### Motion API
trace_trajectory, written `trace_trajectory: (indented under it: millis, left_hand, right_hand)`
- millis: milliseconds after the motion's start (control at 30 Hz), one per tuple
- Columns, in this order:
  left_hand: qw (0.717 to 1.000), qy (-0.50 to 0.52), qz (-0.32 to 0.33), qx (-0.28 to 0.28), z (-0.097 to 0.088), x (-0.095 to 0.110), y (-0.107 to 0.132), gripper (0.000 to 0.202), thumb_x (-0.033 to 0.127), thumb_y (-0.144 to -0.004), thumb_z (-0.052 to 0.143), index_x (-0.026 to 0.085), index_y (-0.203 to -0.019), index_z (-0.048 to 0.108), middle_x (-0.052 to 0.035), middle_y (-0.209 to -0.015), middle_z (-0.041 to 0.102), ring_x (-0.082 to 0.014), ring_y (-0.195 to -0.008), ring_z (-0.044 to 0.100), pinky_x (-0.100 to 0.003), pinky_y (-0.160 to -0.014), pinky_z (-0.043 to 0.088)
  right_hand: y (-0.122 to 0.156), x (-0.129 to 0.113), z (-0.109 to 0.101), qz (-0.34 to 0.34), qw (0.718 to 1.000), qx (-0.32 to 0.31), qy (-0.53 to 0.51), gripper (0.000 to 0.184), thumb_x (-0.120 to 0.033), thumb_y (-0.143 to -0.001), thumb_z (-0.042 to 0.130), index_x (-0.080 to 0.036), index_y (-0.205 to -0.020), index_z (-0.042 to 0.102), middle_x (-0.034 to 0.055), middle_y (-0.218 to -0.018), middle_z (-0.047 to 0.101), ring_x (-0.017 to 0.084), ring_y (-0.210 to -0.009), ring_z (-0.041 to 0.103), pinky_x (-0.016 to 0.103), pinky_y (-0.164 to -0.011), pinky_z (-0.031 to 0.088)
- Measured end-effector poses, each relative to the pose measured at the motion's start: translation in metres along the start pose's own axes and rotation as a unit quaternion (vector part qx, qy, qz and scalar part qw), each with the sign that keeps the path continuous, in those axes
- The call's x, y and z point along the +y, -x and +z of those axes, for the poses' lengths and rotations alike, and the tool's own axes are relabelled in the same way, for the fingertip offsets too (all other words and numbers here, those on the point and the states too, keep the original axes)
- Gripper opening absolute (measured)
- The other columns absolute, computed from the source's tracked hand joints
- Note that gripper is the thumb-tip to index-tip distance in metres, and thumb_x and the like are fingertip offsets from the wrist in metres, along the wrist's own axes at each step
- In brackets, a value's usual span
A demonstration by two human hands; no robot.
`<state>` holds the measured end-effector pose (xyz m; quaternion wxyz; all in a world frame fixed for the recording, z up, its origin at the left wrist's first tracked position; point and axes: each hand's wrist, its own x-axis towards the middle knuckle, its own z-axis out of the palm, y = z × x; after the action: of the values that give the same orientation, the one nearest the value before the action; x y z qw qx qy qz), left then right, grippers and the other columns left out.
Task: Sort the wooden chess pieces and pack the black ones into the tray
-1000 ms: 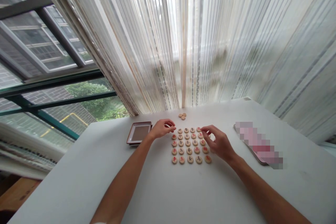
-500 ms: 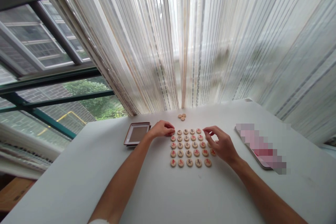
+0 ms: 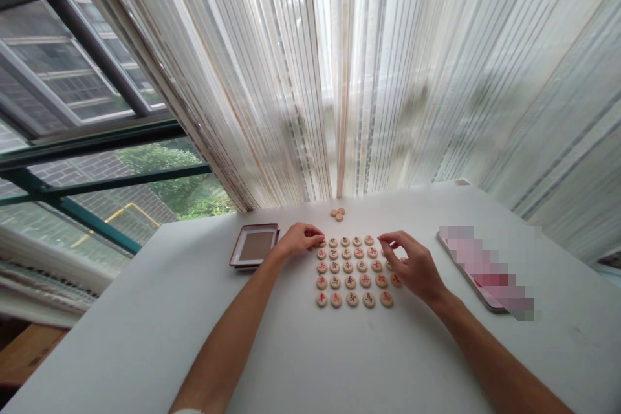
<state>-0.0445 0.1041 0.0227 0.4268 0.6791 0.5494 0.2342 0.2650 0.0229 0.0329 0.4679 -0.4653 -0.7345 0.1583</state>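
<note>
Daylight filters through a sheer striped curtain point(image 3: 272, 77) hanging behind a white table point(image 3: 145, 310). At the left, a dark-framed window point(image 3: 97, 144) shows a building point(image 3: 53, 58), brickwork point(image 3: 82, 182) and green shrubs point(image 3: 160, 171); a brown box point(image 3: 29, 352) sits low at the edge.

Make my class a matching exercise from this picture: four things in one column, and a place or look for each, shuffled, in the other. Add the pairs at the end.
1. Left hand
2. Tray
3. Right hand
4. Cluster of three discs

A. Partly hiding discs at the right side of the rows of marked discs
B. Between those rows and the curtain
C. Reddish-brown rim, brown middle
D. At the rows' far left corner

Pairs: 1-D, 2-C, 3-A, 4-B
</note>
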Motion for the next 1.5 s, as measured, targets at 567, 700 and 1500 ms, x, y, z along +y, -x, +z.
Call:
trace_trajectory:
  millis: [567,700,1500]
  left_hand:
    - [0.995,-0.072,0.04,0.061,-0.001,-0.001,-0.002,0.038,0.044,-0.085,0.062,0.013,-0.103,0.074,-0.007,-0.084,0.076,-0.0157,-0.062,0.066,-0.025,-0.057,0.05]
    - [0.982,-0.11,0.07,0.134,-0.001,0.015,-0.027,0.04,0.043,-0.094,0.048,0.013,-0.109,0.069,-0.0105,-0.098,0.074,-0.0178,-0.077,0.069,-0.028,-0.073,0.054]
    - [0.965,-0.164,0.14,0.146,0.021,0.043,-0.063,0.018,0.028,-0.089,0.06,0.019,-0.102,0.068,-0.0081,-0.103,0.073,-0.0208,-0.095,0.069,-0.034,-0.089,0.054]
  right_hand:
    - [0.0,0.0,-0.004,0.001,0.999,0.035,-0.003,0.013,-0.028,-0.095,0.056,-0.021,-0.1,0.066,0.0068,-0.094,0.068,0.02,-0.079,0.063,0.022,-0.045,0.051]
    - [-0.001,0.0,-0.006,0.001,0.999,0.041,-0.006,0.013,-0.028,-0.095,0.056,-0.021,-0.1,0.066,0.0073,-0.094,0.067,0.02,-0.079,0.063,0.022,-0.043,0.05]
    - [-0.005,0.006,-0.011,-0.026,0.998,0.052,-0.007,0.012,-0.024,-0.096,0.054,-0.022,-0.1,0.065,0.0059,-0.091,0.067,0.021,-0.081,0.063,0.033,-0.067,0.056]
